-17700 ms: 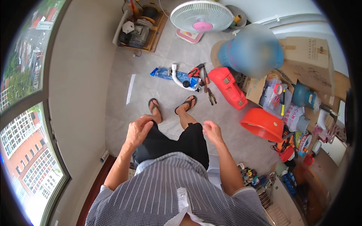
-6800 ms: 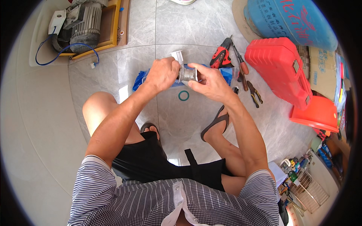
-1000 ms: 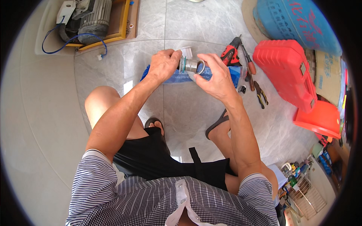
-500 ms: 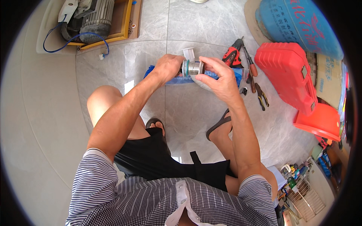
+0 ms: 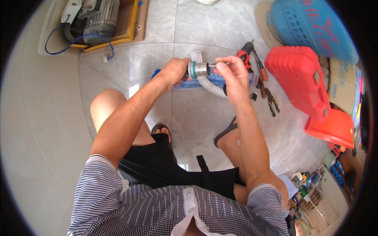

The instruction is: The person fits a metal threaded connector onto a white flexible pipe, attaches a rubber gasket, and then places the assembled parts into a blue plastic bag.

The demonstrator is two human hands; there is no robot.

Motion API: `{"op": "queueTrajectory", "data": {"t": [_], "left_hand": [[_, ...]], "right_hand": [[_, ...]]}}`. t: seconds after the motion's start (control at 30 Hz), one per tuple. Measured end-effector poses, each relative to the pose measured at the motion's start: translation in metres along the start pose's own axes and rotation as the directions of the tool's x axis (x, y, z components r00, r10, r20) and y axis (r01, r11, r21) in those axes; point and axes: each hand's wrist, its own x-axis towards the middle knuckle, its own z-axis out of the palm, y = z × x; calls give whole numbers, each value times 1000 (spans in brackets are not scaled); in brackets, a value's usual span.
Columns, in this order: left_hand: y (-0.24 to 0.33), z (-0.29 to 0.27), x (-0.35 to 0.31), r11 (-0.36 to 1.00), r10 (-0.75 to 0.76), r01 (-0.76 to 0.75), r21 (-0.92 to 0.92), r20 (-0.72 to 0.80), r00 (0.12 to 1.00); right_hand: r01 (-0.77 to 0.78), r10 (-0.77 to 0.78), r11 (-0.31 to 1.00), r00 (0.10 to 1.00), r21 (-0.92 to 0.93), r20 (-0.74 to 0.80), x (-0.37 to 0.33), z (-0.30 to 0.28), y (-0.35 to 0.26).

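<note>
One threaded metal fitting (image 5: 202, 69) is held in the air above the floor (image 5: 197, 114), roughly midway between left and right and farther off than the person's feet. Around its left part sits a teal ring (image 5: 194, 70), with a paler flange just left of it. The left hand (image 5: 175, 72) has its fingers closed on the left end of the fitting, though the exact grip underneath is hidden. The right hand (image 5: 233, 76) pinches a thin metal ring (image 5: 212, 65), turned almost edge-on, between thumb and fingers, close to the fitting's open right end; whether the two touch I cannot tell. Below the fitting, a blue plastic packet (image 5: 183, 83) lies on the floor, and a pale corrugated hose (image 5: 211, 87) curves out to the right over its near edge. A white plastic piece (image 5: 196, 56) shows just beyond the fitting. Right of the packet are a red and black drill (image 5: 245, 55), a screwdriver (image 5: 263, 73) with a reddish handle and, nearer, dark pliers (image 5: 271, 103) with yellow on the handles. Farther right lies a red case (image 5: 297, 80), with a blue cylinder (image 5: 315, 29) beyond it and an orange-red basin (image 5: 334, 126) on its near side. At the far left, a grey motor (image 5: 101, 23) sits beside a yellow-edged frame, with a blue cable (image 5: 80, 52) looping in front.
</note>
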Motion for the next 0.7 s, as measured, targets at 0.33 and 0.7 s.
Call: {"op": "queueTrajectory", "data": {"t": [0.33,0.7], "left_hand": [[-2,1,10,994,-79,82,-79,42,996],[-10,-6,11,996,6,3,88,-104,995]], "right_hand": [[-88,111,954,992,287,-63,-16,18,25],[92,-74,985,990,-144,124,-21,14,33]]}}
